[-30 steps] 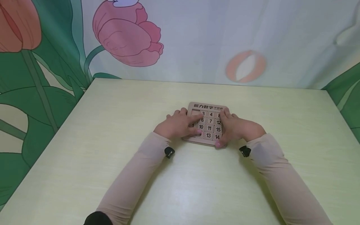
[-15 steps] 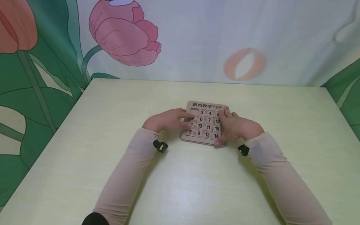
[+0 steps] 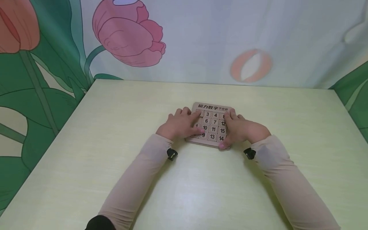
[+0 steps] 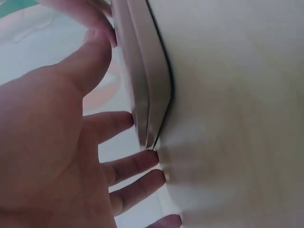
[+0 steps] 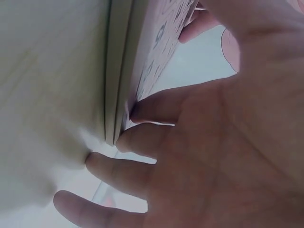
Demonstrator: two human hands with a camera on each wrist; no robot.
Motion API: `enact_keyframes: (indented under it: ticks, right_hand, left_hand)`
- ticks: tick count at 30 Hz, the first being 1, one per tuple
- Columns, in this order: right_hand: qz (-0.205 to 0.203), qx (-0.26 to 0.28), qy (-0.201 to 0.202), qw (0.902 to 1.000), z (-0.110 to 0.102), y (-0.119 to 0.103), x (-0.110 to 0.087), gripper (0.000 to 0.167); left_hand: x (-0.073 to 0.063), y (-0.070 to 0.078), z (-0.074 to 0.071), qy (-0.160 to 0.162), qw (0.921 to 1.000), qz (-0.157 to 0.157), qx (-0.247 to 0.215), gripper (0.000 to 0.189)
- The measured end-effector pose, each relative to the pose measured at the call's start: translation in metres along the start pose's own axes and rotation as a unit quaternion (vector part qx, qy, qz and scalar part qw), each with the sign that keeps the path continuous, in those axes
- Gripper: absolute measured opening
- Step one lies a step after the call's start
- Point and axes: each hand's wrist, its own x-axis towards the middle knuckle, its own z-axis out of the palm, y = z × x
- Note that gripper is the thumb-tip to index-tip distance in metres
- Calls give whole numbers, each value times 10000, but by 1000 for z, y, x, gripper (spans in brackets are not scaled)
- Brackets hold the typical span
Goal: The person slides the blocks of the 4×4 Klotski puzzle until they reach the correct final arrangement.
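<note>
A wooden number slide puzzle (image 3: pixel 213 129) lies flat on the table, with dark Chinese lettering along its top and rows of numbered square tiles. My left hand (image 3: pixel 179 124) reaches over its left side. The index fingertip touches the top-left tile, and the thumb lies over the lower left tiles, covering some of them. In the left wrist view, the other fingers (image 4: pixel 137 164) rest on the table by the board's edge. My right hand (image 3: pixel 242 129) holds the right side, thumb at the lower right corner and fingers by the upper right, hiding part of the right column.
The pale wood-look table (image 3: pixel 184 185) extends around the puzzle. Behind it hangs a cloth backdrop (image 3: pixel 201 41) printed with large flowers and leaves. A black wrist device (image 3: pixel 172 154) is strapped to the left wrist, another black device (image 3: pixel 250 153) to the right.
My left hand drew back leftward, then returned over the board, its index fingertip now at the top-left slot. That slot was bare before and now holds a tile. The right hand stays put.
</note>
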Motion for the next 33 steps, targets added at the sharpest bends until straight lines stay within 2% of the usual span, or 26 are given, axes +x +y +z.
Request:
enact_keyframes:
  ticks: [5, 9, 16, 19, 23, 29, 33]
  right_hand:
    - [-222, 50, 77, 9997, -3, 5, -1, 127]
    - [-255, 50, 88, 9996, -4, 6, -1, 125]
    - [-232, 31, 96, 9997, -5, 3, -2, 124]
    - [-228, 15, 91, 9997, -5, 3, -1, 124]
    - [-210, -8, 86, 9997, -5, 3, -1, 124]
    - [-222, -53, 130, 9997, -5, 5, 0, 124]
    - [-188, -43, 143, 9997, -4, 5, 0, 124]
  left_hand:
    - [-2, -11, -6, -423, 9978, 312, -416, 68]
    - [-4, -22, -13, -833, 9903, 565, -954, 55]
    - [-6, -32, -19, -1067, 9768, 795, -1676, 42]
    - [-7, -33, -19, -1090, 9735, 778, -1856, 39]
    - [-6, -31, -18, -1031, 9740, 691, -1897, 44]
    - [-3, -25, -15, -704, 9873, 664, -1261, 54]
    - [-2, -20, -15, -605, 9914, 549, -1019, 54]
